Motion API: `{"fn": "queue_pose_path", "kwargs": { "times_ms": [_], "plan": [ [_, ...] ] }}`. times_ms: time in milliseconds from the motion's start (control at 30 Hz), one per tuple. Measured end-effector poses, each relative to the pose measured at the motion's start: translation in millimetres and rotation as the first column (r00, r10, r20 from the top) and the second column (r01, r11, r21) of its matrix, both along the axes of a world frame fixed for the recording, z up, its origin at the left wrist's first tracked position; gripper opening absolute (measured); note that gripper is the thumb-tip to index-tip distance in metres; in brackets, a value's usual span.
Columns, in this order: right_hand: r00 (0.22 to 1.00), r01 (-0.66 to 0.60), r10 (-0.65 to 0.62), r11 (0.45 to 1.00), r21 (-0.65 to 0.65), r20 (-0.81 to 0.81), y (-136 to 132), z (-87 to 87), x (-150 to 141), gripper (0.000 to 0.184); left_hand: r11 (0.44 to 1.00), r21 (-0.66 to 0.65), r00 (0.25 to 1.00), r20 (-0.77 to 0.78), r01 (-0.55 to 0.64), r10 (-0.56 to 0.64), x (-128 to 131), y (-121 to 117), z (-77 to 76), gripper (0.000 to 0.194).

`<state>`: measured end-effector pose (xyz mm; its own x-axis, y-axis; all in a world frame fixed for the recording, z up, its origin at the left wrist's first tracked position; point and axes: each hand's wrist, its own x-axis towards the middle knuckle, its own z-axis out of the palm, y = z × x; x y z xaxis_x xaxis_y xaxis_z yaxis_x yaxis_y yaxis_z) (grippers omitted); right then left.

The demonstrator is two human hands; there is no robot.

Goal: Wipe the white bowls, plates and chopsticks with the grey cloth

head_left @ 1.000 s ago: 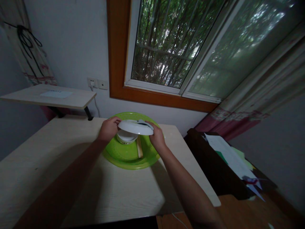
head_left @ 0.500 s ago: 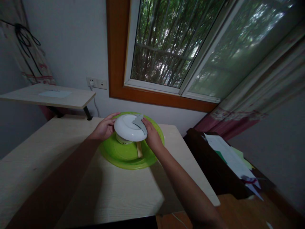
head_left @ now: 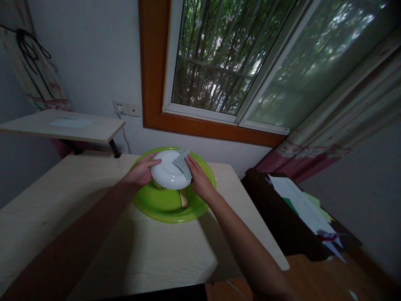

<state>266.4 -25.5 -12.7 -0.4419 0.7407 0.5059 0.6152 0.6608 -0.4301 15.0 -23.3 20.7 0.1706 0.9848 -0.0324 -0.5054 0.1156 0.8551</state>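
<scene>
A white plate (head_left: 166,175), its underside facing up, is held over a green basin (head_left: 156,209). My left hand (head_left: 142,170) grips the plate's left rim, thumb on top of it. With my right hand (head_left: 198,177) I press a grey cloth (head_left: 183,163) onto the plate's right side and rim; the fingers are closed on the cloth. Below the plate, part of a patterned bowl (head_left: 160,185) shows in the basin, mostly hidden. Wooden chopsticks (head_left: 183,198) lie in the basin, their far ends covered by the plate.
The basin stands on a pale wooden table (head_left: 163,251). At the left rear is a raised shelf (head_left: 103,131) with a sheet of paper (head_left: 71,122). A window (head_left: 219,67) is behind. On the right, a dark piece of furniture (head_left: 275,217) carries papers (head_left: 303,209).
My left thumb has come over onto the plate's underside, and the left fingers have moved in along the rim. The plate has shifted slightly, covering more of the bowl. The cloth has moved a little.
</scene>
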Motion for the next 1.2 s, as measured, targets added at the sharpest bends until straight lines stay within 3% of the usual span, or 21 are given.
{"fn": "queue_pose_path", "kwargs": {
  "times_ms": [100, 200, 400, 500, 700, 933, 1067, 1200],
  "plan": [
    [0.994, -0.110, 0.111, 0.992, -0.058, 0.017, -1, 5.0, 12, 0.095, 0.997, 0.037, 0.997, -0.045, 0.064, -0.062, 0, 0, -5.7, 0.050],
    [0.989, -0.148, 0.147, 0.982, -0.118, -0.023, -2, 9.4, 22, 0.090, 0.995, 0.060, 0.994, -0.086, 0.075, -0.070, -1, -1, -11.8, 0.054],
    [0.982, -0.029, 0.009, 0.994, -0.105, -0.189, 2, 8.2, 21, 0.054, 0.981, 0.105, 0.981, -0.128, 0.163, -0.149, -2, -3, -15.3, 0.051],
    [0.974, 0.024, -0.036, 0.998, -0.057, -0.222, 4, 7.6, 14, 0.045, 0.975, 0.090, 0.971, -0.150, 0.202, -0.188, 0, -6, -14.4, 0.052],
    [0.997, 0.024, -0.021, 0.998, 0.049, -0.076, 0, 13.7, 3, 0.048, 0.958, 0.097, 0.953, -0.167, 0.270, -0.251, 6, -10, -14.6, 0.060],
    [0.980, -0.131, 0.098, 0.973, 0.189, 0.171, -12, 24.4, -24, 0.052, 0.943, 0.125, 0.936, -0.217, 0.309, -0.278, 11, -4, -27.0, 0.058],
    [0.980, -0.139, 0.106, 0.970, 0.198, 0.168, -14, 21.4, -24, 0.054, 0.935, 0.157, 0.928, -0.253, 0.318, -0.273, 9, -6, -27.4, 0.052],
    [0.997, -0.014, 0.004, 0.990, 0.139, 0.076, -12, 12.5, 0, 0.051, 0.942, 0.115, 0.923, -0.269, 0.316, -0.276, 7, -9, -24.8, 0.054]
  ]
}}
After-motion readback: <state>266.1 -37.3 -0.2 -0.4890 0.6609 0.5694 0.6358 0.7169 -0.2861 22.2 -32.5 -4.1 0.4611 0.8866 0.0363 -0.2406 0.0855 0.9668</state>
